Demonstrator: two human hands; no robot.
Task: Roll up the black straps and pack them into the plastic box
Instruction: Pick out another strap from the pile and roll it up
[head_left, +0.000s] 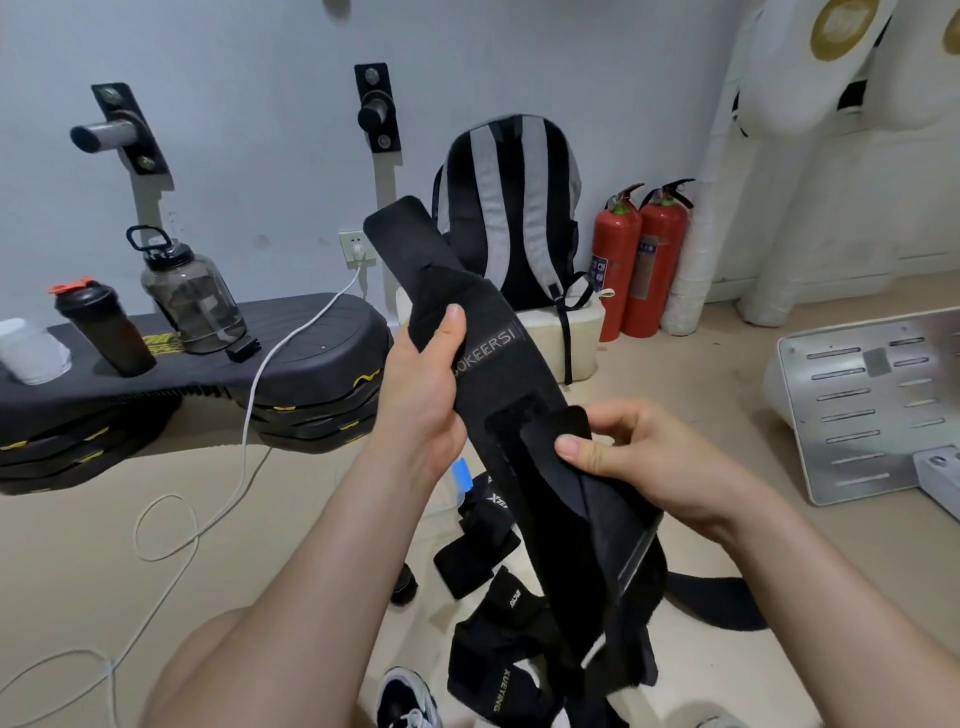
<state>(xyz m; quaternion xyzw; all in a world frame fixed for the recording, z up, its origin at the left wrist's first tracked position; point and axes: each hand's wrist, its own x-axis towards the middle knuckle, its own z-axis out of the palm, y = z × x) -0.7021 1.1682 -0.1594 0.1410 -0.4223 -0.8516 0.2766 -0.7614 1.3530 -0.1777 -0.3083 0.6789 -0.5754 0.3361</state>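
Observation:
A wide black strap (498, 358) with grey lettering is held up in front of me, running from upper left down to lower right. My left hand (423, 384) grips its left edge near the lettering, thumb on top. My right hand (639, 457) pinches a dark tab on the strap's lower part, and the rest hangs down toward the floor. Below, several more black straps (498, 613) lie in a loose pile on the beige floor. A clear plastic box with a blue clip (460, 478) shows partly behind my left wrist, mostly hidden.
A black-and-grey backpack (506, 208) leans on the wall on a white cushion, with two red fire extinguishers (639, 260) to its right. At left, a black stepper holds bottles (192, 296); a white cable (218, 519) trails over the floor. A metal plate (872, 405) lies at right.

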